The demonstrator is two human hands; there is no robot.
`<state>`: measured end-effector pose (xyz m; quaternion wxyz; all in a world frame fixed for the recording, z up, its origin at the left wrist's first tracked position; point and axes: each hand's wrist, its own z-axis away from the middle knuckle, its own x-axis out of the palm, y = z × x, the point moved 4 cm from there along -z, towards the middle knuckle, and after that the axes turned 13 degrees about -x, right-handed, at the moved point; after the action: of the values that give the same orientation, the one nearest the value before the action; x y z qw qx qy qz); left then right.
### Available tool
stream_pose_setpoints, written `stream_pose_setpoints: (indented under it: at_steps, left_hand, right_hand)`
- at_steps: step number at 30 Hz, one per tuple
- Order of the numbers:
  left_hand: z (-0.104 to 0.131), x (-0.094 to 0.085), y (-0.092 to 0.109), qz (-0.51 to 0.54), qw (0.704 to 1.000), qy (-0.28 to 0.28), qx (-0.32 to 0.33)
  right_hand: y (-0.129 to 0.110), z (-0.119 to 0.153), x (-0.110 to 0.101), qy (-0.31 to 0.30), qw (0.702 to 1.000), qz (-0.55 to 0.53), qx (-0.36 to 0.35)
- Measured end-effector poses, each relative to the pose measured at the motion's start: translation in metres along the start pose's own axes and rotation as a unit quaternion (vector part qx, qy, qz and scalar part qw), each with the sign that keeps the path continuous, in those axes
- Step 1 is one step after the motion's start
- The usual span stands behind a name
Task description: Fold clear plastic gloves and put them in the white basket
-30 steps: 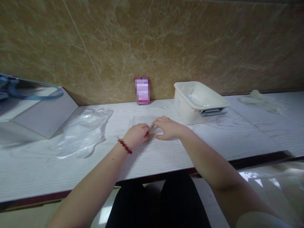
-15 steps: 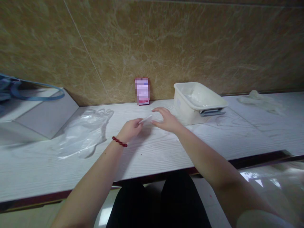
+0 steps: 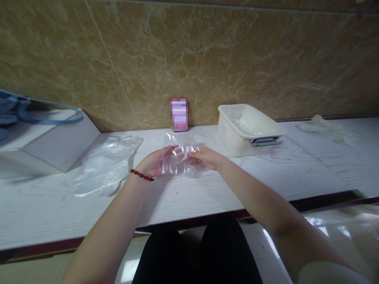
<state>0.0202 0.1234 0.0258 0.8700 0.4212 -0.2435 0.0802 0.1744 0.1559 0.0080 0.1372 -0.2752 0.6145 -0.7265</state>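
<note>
A clear plastic bag (image 3: 179, 161), shiny and thin, is spread between my two hands above the table. My left hand (image 3: 156, 161), with a red bead bracelet at the wrist, holds the bag's left side; its fingers show through the film, and I cannot tell whether they are inside or behind it. At the bag's right side, my right hand (image 3: 204, 157) pinches the film between thumb and fingers. A phone (image 3: 179, 115) leans upright against the wall just beyond the bag.
Crumpled clear plastic (image 3: 103, 165) lies left of my hands, beside a white box (image 3: 59, 144) with a blue strap (image 3: 50, 121). Rightward stands a cream plastic bin (image 3: 233, 138) with a grey handle; past it lies pale crumpled film (image 3: 325, 128). The table's front edge (image 3: 189, 225) is near my knees.
The bag, earlier a small edge-on piece in my left hand, is now spread out facing me. My right hand has closed from an open curve onto its right side.
</note>
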Motion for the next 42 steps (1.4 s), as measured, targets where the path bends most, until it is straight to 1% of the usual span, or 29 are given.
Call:
stream_pose_setpoints:
  at_steps: [2, 5, 8, 11, 13, 15, 21, 23, 25, 27, 29, 32, 35, 39, 42]
  left_hand:
    - [0.001, 0.001, 0.0, 0.003, 1.0, -0.004, -0.011]
    - [0.004, 0.0, 0.001, -0.008, 1.0, -0.003, -0.011]
    - [0.003, -0.002, 0.002, -0.019, 1.0, 0.012, 0.001]
    - [0.002, -0.003, 0.004, -0.026, 0.999, 0.016, 0.029]
    - [0.003, -0.003, 0.005, -0.024, 0.998, 0.012, 0.05]
    - [0.004, -0.003, 0.006, -0.02, 0.998, 0.008, 0.059]
    - [0.006, -0.003, 0.007, 0.004, 0.998, -0.02, 0.054]
    - [0.006, -0.004, 0.007, 0.012, 0.998, -0.025, 0.048]
    - [0.006, -0.003, 0.008, 0.022, 0.998, -0.033, 0.056]
    - [0.007, -0.002, 0.011, 0.037, 0.995, -0.035, 0.083]
    - [0.009, -0.003, 0.014, 0.047, 0.992, -0.024, 0.113]
    - [0.01, -0.004, 0.017, 0.048, 0.989, -0.017, 0.142]
    - [0.01, -0.006, 0.019, 0.057, 0.984, -0.027, 0.167]
    - [0.013, -0.007, 0.021, 0.049, 0.98, -0.044, 0.189]
    - [0.018, -0.006, 0.022, 0.016, 0.979, -0.027, 0.2]
  right_hand:
    - [0.003, -0.002, -0.001, 0.014, 1.0, -0.001, 0.008]
    - [0.004, -0.004, -0.003, 0.029, 1.0, 0.008, -0.001]
    - [0.003, -0.004, -0.005, 0.039, 0.999, 0.025, -0.011]
    - [0.0, -0.003, -0.005, 0.031, 0.999, 0.02, -0.027]
    - [-0.003, -0.003, -0.005, 0.026, 0.999, 0.001, -0.033]
    - [-0.005, -0.003, -0.005, 0.034, 0.999, -0.021, -0.033]
    - [-0.007, -0.004, -0.011, 0.073, 0.996, -0.038, -0.024]
    - [-0.009, -0.004, -0.011, 0.061, 0.996, -0.055, -0.031]
    - [-0.012, -0.003, -0.01, 0.041, 0.995, -0.088, -0.037]
    - [-0.015, -0.002, -0.008, 0.03, 0.992, -0.12, -0.036]
    - [-0.016, -0.001, -0.007, 0.033, 0.99, -0.137, -0.029]
    - [-0.015, 0.002, -0.004, 0.023, 0.99, -0.141, -0.005]
    - [-0.011, 0.004, 0.0, -0.011, 0.991, -0.134, 0.013]
    - [-0.01, 0.008, 0.008, -0.056, 0.988, -0.147, 0.013]
    - [-0.011, 0.009, 0.01, -0.049, 0.986, -0.159, 0.025]
